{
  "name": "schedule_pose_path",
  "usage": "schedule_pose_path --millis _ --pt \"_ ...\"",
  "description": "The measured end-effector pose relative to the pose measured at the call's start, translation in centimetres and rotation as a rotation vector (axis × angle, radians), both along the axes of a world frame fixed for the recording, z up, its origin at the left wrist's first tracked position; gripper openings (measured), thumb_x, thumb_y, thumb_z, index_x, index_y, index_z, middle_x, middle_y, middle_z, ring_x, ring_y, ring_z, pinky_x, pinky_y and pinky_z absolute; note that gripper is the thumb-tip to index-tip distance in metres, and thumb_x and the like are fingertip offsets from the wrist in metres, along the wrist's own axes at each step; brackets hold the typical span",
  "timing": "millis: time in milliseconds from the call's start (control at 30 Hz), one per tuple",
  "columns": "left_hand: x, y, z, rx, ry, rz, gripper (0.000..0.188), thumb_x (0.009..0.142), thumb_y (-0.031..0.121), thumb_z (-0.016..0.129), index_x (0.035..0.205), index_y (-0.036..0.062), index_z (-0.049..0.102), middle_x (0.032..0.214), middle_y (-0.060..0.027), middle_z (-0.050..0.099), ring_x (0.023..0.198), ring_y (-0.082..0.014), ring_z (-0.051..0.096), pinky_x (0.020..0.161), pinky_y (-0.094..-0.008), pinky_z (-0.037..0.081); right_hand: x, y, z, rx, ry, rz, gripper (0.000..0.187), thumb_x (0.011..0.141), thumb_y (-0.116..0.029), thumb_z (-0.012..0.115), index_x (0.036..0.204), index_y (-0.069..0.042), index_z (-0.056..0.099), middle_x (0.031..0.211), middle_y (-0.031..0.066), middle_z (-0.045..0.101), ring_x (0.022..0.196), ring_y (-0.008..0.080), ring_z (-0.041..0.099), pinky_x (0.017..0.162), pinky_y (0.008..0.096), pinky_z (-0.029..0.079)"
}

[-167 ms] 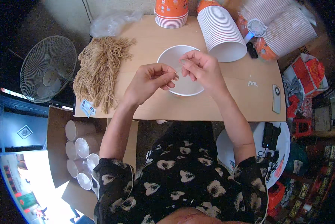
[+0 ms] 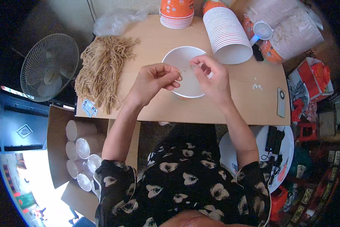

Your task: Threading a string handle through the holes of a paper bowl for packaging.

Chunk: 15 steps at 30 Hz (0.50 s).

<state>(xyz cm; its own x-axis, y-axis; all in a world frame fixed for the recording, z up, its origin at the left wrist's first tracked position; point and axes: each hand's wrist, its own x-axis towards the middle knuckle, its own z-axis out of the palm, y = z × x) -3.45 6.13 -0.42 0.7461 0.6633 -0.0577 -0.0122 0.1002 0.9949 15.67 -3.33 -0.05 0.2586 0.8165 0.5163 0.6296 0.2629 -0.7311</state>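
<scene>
both hands work over a white paper bowl at the middle of the wooden table. left hand and right hand pinch a thin pale strand between fingertips. a tan string bundle lies toward the left edge, and a stack of white bowls rests near the far edge.

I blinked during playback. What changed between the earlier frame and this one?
Almost nothing. Both hands, left hand and right hand, stay pinched over the white bowl, fingertips a little apart, maybe a thin string between them. The string bundle and cup stacks did not move.
</scene>
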Motion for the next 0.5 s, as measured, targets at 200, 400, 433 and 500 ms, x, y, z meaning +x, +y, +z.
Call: schedule_pose_path --millis 200,400,433,500 --pt "0.0 -0.3 -0.4 -0.008 -0.045 0.042 0.018 0.095 0.015 0.068 0.106 0.0005 0.068 0.093 -0.0068 0.072 0.081 -0.0114 0.069 0.069 -0.0233 0.055 -2.4 -1.8 -0.3 0.081 -0.153 0.015 0.020 0.078 -0.010 0.079 0.092 -0.006 0.066 0.091 0.0062 0.067 0.077 0.0242 0.065 0.067 0.0370 0.050" --pt "0.3 -0.6 -0.6 0.008 -0.057 0.063 0.018 0.094 0.012 0.068 0.106 -0.0015 0.067 0.092 -0.0079 0.072 0.082 -0.0122 0.069 0.070 -0.0242 0.056 -2.6 -1.1 -1.3 0.155 -0.261 -0.039 0.016 0.078 -0.010 0.078 0.089 -0.007 0.066 0.085 0.0051 0.066 0.078 0.0259 0.065 0.070 0.0384 0.049" --pt "0.3 -0.6 -0.7 0.008 -0.057 0.067 0.018 0.094 0.012 0.068 0.106 -0.0015 0.067 0.092 -0.0079 0.072 0.082 -0.0122 0.069 0.070 -0.0242 0.056 -2.5 -1.0 -1.6 0.158 -0.254 -0.040 0.015 0.079 -0.009 0.077 0.089 -0.007 0.066 0.085 0.0054 0.066 0.077 0.0256 0.065 0.068 0.0377 0.049" --pt "0.3 -0.7 -0.7 0.007 -0.073 0.082 0.017 0.094 0.008 0.068 0.104 -0.0058 0.067 0.092 -0.0098 0.072 0.082 -0.0137 0.070 0.073 -0.0243 0.058 -2.7 -1.1 -1.2 0.137 -0.211 -0.014 0.013 0.080 -0.008 0.075 0.089 -0.006 0.066 0.083 0.0059 0.066 0.075 0.0251 0.065 0.067 0.0370 0.049"
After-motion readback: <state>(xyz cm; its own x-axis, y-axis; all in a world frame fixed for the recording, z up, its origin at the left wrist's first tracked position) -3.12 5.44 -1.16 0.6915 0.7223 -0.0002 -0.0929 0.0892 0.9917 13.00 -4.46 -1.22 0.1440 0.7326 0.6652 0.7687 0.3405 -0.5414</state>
